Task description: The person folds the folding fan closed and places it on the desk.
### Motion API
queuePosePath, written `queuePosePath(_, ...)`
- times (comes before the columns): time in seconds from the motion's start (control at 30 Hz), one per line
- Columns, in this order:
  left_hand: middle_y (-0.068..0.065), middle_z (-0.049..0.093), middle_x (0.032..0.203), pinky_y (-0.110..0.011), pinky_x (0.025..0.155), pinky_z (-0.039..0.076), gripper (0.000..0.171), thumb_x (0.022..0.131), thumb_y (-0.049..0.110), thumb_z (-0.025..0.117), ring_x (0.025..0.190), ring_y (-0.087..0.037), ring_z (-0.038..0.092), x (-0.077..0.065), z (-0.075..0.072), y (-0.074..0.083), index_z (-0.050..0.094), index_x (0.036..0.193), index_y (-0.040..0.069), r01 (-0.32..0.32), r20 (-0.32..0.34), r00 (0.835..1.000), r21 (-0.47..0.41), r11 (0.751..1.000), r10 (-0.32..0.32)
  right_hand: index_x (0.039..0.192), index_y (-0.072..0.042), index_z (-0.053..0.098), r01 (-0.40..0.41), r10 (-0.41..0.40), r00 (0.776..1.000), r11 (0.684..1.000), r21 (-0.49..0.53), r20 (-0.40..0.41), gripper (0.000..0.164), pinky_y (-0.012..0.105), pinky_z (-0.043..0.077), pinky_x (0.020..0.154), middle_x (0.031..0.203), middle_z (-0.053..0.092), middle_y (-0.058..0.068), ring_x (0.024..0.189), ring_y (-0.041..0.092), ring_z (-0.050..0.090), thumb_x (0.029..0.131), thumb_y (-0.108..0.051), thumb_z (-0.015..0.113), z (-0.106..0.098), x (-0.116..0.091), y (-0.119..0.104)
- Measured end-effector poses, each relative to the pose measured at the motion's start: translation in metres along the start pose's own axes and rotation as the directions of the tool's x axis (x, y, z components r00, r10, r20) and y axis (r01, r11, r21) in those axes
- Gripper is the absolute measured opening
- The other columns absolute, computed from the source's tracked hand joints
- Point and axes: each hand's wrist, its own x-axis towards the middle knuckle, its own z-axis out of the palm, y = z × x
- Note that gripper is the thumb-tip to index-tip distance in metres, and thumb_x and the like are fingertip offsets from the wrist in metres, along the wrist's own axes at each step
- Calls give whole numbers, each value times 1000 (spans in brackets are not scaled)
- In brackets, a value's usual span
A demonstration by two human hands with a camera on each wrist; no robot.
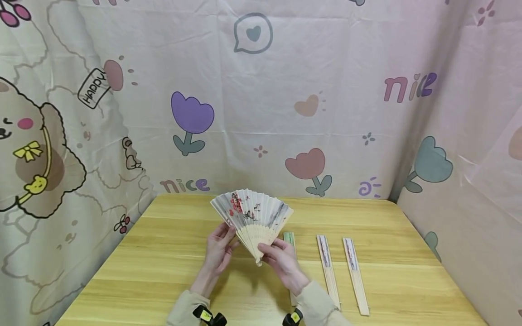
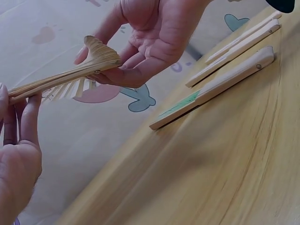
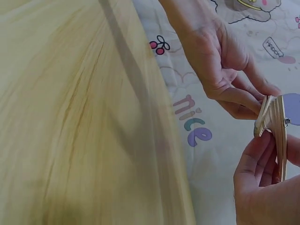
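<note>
Both hands hold up a partly spread folding fan (image 1: 253, 210) above the table. Its pale leaf is painted with red blossoms and dark branches, and its light wooden ribs meet at a pivot low down. My left hand (image 1: 219, 249) pinches the outer rib on the left side with thumb and fingers. Nearer the pivot, my right hand (image 1: 282, 261) grips the ribs, thumb in front and fingers behind. The left wrist view shows the fan's ribs (image 2: 61, 78) edge-on between both hands.
A folded fan with a green leaf (image 1: 289, 239) lies on the wooden table (image 1: 163, 271), partly behind my right hand. To its right lie two more folded fans, a middle one (image 1: 327, 267) and an outer one (image 1: 356, 276). A printed cloth (image 1: 261, 90) hangs behind the table.
</note>
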Motion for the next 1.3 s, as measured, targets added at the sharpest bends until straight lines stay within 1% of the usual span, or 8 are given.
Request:
queuePosePath(0.13, 2, 74, 110, -21, 72, 66, 35, 102, -6, 47, 95, -9, 73, 0, 1, -4, 70, 119, 16, 30, -16, 999, 30, 999, -30, 107, 3, 66, -6, 6, 1000, 1000, 12, 13, 18, 22, 62, 76, 86, 74, -1, 78, 10, 69, 89, 4, 66, -5, -3, -1)
queuePosePath(0.3, 1, 73, 110, -21, 70, 66, 28, 102, -2, 51, 92, -9, 73, 0, 2, -7, 65, 122, 12, 70, -38, 997, 74, 995, -67, 113, 6, 63, -5, 5, 999, 1000, 1, 32, 23, 21, 63, 79, 88, 74, -1, 80, 10, 70, 90, 4, 65, -12, -5, -1)
queuePosePath(0.37, -1, 71, 113, -22, 71, 67, 30, 102, 0, 52, 93, -10, 72, 0, 3, -8, 57, 131, 5, 90, -46, 995, 97, 991, -86, 115, 7, 62, -5, 5, 1000, 1000, -12, 30, 25, 22, 64, 80, 89, 74, -1, 81, 10, 69, 90, 4, 65, -15, -6, -1)
queuePosePath(0.47, -2, 69, 118, -22, 72, 67, 45, 103, 0, 51, 96, -11, 72, 0, 4, -9, 39, 145, -7, 120, -51, 992, 139, 983, -113, 115, 7, 62, -8, 9, 1000, 1000, -21, 19, 26, 22, 64, 80, 90, 74, -1, 81, 11, 69, 90, 4, 66, -18, -6, -1)
queuePosePath(0.6, 0, 67, 118, -21, 73, 67, 53, 103, -1, 48, 97, -10, 71, 0, 4, -10, 24, 148, -17, 142, -59, 989, 187, 972, -133, 114, 7, 63, -1, 2, 1000, 1000, -31, 5, 25, 22, 64, 78, 88, 74, -1, 80, 11, 69, 89, 5, 66, -20, -5, -1)
queuePosePath(0.77, -1, 67, 120, -22, 75, 66, 50, 103, -1, 49, 101, -11, 70, 0, 3, -11, 29, 146, -15, 140, -48, 990, 197, 970, -133, 115, 12, 61, 11, -14, 1000, 995, -98, -27, 28, 24, 66, 77, 84, 74, -1, 76, 10, 70, 90, 1, 66, -23, -4, -1)
queuePosePath(0.93, -1, 69, 118, -23, 76, 67, 43, 101, -2, 52, 100, -12, 71, -1, 3, -13, 41, 142, -10, 146, -59, 989, 210, 967, -137, 115, 14, 62, 2, -16, 997, 984, -178, -76, 31, 23, 66, 71, 79, 73, 0, 68, 10, 68, 91, -6, 66, -27, -4, -1)
queuePosePath(1.3, -1, 66, 113, -22, 70, 67, 30, 98, -2, 58, 95, -11, 71, -1, 6, -17, 58, 128, 2, 147, -81, 988, 234, 961, -132, 94, 5, 69, -12, -9, 997, 966, -259, -81, 14, 21, 65, 66, 74, 74, 2, 64, 10, 69, 92, -9, 67, -33, -4, -1)
